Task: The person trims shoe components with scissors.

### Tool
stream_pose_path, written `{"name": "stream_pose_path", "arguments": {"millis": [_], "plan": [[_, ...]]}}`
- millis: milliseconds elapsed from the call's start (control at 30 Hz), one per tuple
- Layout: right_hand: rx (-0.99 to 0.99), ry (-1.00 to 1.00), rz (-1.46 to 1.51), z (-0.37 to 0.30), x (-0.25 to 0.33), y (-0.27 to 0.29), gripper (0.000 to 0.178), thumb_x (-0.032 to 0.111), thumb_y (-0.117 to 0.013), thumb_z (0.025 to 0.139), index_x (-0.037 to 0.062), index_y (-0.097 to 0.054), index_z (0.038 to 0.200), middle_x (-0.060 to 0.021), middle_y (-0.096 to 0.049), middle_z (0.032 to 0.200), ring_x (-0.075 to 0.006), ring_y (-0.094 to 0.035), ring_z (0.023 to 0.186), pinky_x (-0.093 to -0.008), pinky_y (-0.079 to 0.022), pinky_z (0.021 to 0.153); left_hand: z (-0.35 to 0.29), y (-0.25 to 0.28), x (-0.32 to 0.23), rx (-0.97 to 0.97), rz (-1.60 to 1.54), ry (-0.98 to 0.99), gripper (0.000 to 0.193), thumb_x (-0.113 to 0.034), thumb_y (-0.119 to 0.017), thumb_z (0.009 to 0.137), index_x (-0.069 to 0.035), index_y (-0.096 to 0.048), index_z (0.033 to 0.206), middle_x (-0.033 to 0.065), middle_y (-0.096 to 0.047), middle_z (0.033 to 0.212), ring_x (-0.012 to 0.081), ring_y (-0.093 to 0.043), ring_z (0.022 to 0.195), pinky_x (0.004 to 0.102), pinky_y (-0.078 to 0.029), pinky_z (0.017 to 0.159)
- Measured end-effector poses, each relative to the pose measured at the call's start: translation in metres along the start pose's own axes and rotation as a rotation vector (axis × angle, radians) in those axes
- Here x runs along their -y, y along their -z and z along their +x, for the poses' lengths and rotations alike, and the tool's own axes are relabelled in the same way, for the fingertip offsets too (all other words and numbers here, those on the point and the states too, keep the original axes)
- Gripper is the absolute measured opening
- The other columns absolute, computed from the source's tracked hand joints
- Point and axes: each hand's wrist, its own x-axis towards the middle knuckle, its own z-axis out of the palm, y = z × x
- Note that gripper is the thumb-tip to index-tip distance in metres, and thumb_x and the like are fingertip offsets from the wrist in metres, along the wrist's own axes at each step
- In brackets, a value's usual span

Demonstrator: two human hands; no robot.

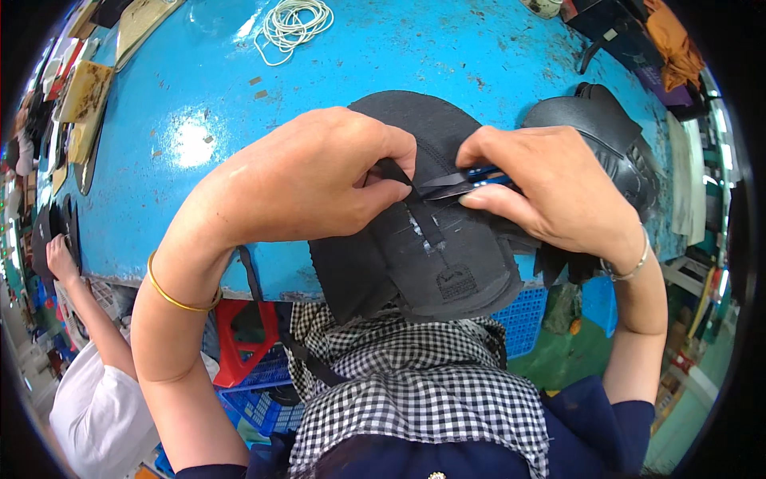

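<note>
My left hand is closed in a pinch on a narrow black strap, which runs down over a stack of black fabric pieces. In my right hand is a pair of thread snips with blue handles. Its blades point left and lie against the strap, close beside my left fingertips; whether they are parted around it I cannot tell. Whitish marks and a printed patch show on the top black piece. The stack rests at the table's near edge and overhangs it. Another length of black strap hangs over the edge on the left.
Black padded, moulded pieces lie to the right on the blue table. A coil of white cord sits at the back. Below are a red stool and a blue crate. Another person's hand is at far left.
</note>
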Motion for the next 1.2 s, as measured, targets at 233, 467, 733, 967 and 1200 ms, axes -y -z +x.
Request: {"name": "stream_pose_path", "arguments": {"millis": [233,467,733,967,1200], "plan": [[-0.046,0.066,0.037,0.010,0.001,-0.013,0.026,0.032,-0.068,0.090,0.0089,-0.057,0.091,-0.0088,-0.061,0.073,-0.0295,-0.063,0.069,-0.0408,-0.047,0.058,-0.001,0.003,-0.005,-0.012,-0.085,0.088,0.010,-0.010,-0.070,0.085,-0.004,-0.065,0.092,0.0091,-0.061,0.070,0.0171,-0.054,0.060,0.0304,-0.043,0.057],[-0.226,0.283,-0.312,-0.011,0.047,-0.030,0.023,0.022,-0.067,0.078,0.0045,-0.063,0.092,-0.0113,-0.069,0.099,-0.0126,-0.055,0.057,-0.0254,-0.046,0.049,-0.017,0.012,0.002,-0.335,-0.559,0.232,0.013,-0.010,-0.072,0.089,0.000,-0.072,0.097,-0.0022,-0.065,0.080,0.0034,-0.055,0.072,0.0190,-0.043,0.063],[-0.245,0.184,-0.454,-0.009,0.064,-0.058,0.019,0.017,-0.064,0.081,-0.0007,-0.064,0.088,-0.0261,-0.071,0.104,-0.0088,-0.052,0.047,-0.0246,-0.043,0.040,-0.025,0.035,-0.026,-0.546,-0.373,0.077,0.021,-0.016,-0.066,0.095,0.000,-0.070,0.108,0.0026,-0.065,0.079,0.0067,-0.061,0.071,0.0180,-0.044,0.065],[-0.235,0.022,-0.468,-0.008,0.088,-0.066,0.016,0.017,-0.066,0.082,0.0024,-0.060,0.085,-0.0262,-0.072,0.099,-0.0102,-0.059,0.050,-0.0273,-0.046,0.041,-0.038,0.037,-0.025,-0.649,-0.350,0.036,0.011,-0.017,-0.065,0.094,-0.006,-0.063,0.095,-0.0012,-0.057,0.076,0.0056,-0.052,0.068,0.0194,-0.038,0.065],[-0.212,-0.135,0.265,-0.013,0.065,-0.040,0.014,0.015,-0.064,0.088,0.0028,-0.060,0.093,-0.0164,-0.068,0.073,-0.0330,-0.066,0.061,-0.0403,-0.053,0.055,-0.042,0.029,-0.047,-0.579,-0.488,0.122,0.013,-0.015,-0.076,0.083,-0.008,-0.067,0.089,-0.0040,-0.054,0.082,0.0072,-0.047,0.077,0.0226,-0.034,0.074]]}}
